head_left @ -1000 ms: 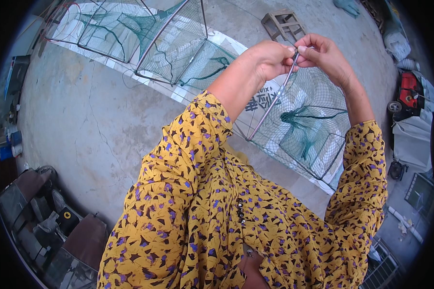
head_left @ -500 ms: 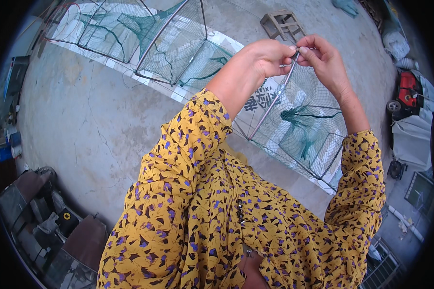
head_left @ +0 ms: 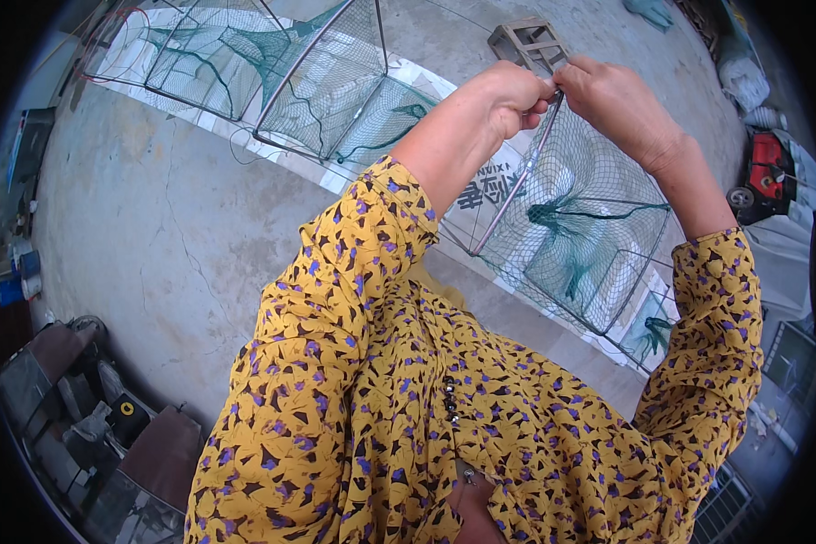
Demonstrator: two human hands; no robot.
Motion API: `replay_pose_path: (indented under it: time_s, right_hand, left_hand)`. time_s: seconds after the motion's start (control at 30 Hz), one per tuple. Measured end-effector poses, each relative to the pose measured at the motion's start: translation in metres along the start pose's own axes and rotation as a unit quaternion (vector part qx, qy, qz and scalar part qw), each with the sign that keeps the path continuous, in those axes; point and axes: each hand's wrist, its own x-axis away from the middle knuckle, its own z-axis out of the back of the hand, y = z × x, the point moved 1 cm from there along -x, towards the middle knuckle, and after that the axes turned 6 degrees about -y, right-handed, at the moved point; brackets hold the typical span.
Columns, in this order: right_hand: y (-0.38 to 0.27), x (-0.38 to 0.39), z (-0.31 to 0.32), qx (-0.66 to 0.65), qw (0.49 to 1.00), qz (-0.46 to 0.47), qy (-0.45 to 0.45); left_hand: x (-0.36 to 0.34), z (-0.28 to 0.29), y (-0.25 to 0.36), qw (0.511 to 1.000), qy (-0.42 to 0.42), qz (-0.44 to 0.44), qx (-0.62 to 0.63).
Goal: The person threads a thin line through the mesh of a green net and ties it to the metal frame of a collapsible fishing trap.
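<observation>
A folding fish trap of green mesh [head_left: 591, 245] on metal frames stretches across the floor in front of me. Its nearer section has a slanting metal rod [head_left: 515, 190] that runs up to my hands. My left hand [head_left: 515, 95] is closed with its fingers pinched at the top corner of that frame. Right beside it, my right hand [head_left: 615, 107] is closed on the same corner, its back toward me. Whatever small piece lies between the fingertips is hidden. A dark green gathered funnel [head_left: 544, 213] hangs inside the mesh.
More framed net sections [head_left: 322, 95] stand at the far left on pale sheeting [head_left: 335, 179]. A small wooden stool [head_left: 524, 43] is beyond my hands. A red machine [head_left: 767, 165] stands at the right. Dark seats [head_left: 159, 449] of a vehicle are at the lower left.
My right hand has rolled over, so its back now shows, and its forearm has swung outward to the right. My left fingers have curled in more. The mesh has shifted slightly right.
</observation>
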Motion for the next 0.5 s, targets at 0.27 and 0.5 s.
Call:
replay_pose_path:
  time_s: [0.27,0.5]
  right_hand:
    - [-0.002,0.004,-0.005,0.130,0.990,0.043,-0.026]
    - [0.000,0.006,-0.015,0.189,0.979,0.067,0.043]
  left_hand:
    - [-0.003,-0.005,-0.005,0.999,0.032,0.017,-0.005]
    - [0.000,-0.012,-0.001,0.997,0.068,0.023,-0.013]
